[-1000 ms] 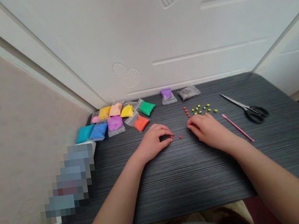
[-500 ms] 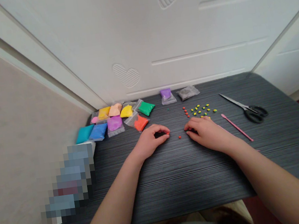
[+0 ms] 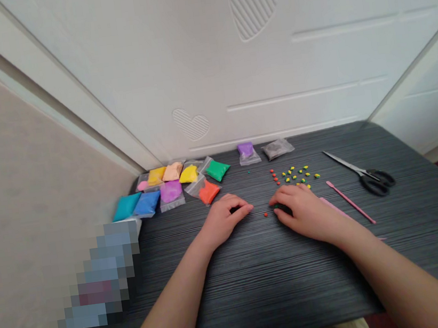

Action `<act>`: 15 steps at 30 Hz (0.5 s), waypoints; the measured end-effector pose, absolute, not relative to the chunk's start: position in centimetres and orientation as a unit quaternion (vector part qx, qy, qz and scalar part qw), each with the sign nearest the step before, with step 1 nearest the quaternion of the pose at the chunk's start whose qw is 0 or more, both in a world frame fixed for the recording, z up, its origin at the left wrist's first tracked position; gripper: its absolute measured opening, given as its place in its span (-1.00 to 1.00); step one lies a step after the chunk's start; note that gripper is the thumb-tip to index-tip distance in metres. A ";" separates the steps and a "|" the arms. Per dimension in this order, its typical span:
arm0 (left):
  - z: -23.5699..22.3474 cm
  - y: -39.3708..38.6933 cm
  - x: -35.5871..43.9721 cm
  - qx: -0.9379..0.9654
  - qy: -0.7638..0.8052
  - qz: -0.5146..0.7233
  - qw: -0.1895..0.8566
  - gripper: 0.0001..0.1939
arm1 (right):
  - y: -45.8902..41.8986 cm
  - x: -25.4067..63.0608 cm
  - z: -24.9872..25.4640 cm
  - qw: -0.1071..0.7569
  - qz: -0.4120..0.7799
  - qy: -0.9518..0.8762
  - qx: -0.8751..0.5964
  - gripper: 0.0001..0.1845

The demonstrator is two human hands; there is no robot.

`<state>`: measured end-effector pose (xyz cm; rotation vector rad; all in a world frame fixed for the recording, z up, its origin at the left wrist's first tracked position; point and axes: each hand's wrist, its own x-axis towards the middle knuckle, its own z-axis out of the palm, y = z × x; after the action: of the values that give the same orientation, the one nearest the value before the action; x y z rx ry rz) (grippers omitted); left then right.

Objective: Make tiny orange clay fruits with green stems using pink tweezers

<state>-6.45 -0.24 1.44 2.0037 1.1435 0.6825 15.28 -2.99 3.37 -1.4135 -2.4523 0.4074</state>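
Note:
My left hand (image 3: 228, 216) rests over the table with thumb and forefinger pinched together; what lies between the tips, if anything, is too small to make out. Just right of it a small red clay ball (image 3: 265, 214) lies on the dark table. My right hand (image 3: 299, 207) is curled, and a tiny green piece of clay (image 3: 276, 206) shows between its thumb and forefinger. Beyond the right hand are several red clay bits (image 3: 274, 175) in a short column, and several yellow-and-green clay pieces (image 3: 294, 178) in rows. Part of these rows is hidden by the hand.
Bags of coloured clay, including orange-red (image 3: 208, 191) and green (image 3: 218, 170), lie at the back left. A purple bag (image 3: 246, 150) and a grey bag (image 3: 278, 148) sit near the white panel. A pink tool (image 3: 351, 202) and black-handled scissors (image 3: 365, 172) lie right.
The view has tilted up, so everything sits lower. Red clay seen at my left fingertips before no longer shows there. A green bit now shows at my right fingertips.

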 end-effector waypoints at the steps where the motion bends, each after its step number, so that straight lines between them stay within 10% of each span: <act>1: 1.4 -0.2 -6.5 0.778 0.439 0.266 0.362 -0.74 | -3.1 15.2 3.4 0.143 0.138 -0.852 -0.484 -0.78; 15: 0.9 -0.3 -6.7 0.763 0.459 0.277 0.362 -0.85 | -3.0 13.9 2.0 0.161 0.115 -0.872 -0.448 -0.80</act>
<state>-6.68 -0.27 0.95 1.9644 1.1830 0.7140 13.93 -2.96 1.97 -1.2802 -2.4893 0.3275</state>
